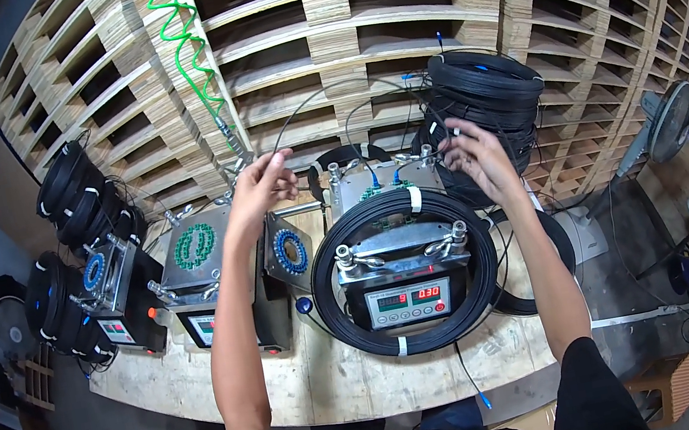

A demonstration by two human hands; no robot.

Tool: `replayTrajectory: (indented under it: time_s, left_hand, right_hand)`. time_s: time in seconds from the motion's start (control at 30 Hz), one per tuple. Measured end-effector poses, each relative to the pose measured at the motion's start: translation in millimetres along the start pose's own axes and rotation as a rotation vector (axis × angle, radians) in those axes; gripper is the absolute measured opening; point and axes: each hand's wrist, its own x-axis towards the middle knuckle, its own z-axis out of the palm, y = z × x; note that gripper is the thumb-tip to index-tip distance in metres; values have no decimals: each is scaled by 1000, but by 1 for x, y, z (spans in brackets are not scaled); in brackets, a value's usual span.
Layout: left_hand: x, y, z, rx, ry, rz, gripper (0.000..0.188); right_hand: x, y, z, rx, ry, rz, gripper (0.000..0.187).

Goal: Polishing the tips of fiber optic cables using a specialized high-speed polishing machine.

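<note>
My left hand [264, 190] is raised over the bench with its fingers apart, and one end of a thin black cable arc [324, 91] reaches its fingertips. Whether the hand bears on the cable is hard to see. On the other side, my right hand [483, 159] has bent fingers around a thin dark cable by a stack of coils. Between my forearms a large black cable coil [340, 325], tied with white bands, leans around a metal fixture [401, 255] with a red digital display. Behind it, blue connectors [375, 181] plug into a second metal plate.
More fixtures with a green ring plate [195, 245] and a blue ring [290, 251] stand at left. Stacked black coils [488, 91] rise at back right, near a fan [671, 122]. A green spiral hose [183, 41] hangs before wooden pallets [329, 12]. A blue-tipped cable end [485, 399] dangles off the bench.
</note>
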Motion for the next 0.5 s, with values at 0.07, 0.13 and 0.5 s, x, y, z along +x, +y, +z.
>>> replayTrajectory:
  time_s: [0.07,0.13,0.5]
  left_hand:
    - [-11,-4,-18,-397,-112,-44,46]
    - [-18,-38,-59,-831,-190,-23,45]
    - [-31,6,38,-989,-460,236,42]
  right_hand:
    - [-1,19,-13,-118,4,13,41]
    - [8,32,-16,-417,-106,-23,32]
    - [30,20,18,-835,-436,-115,28]
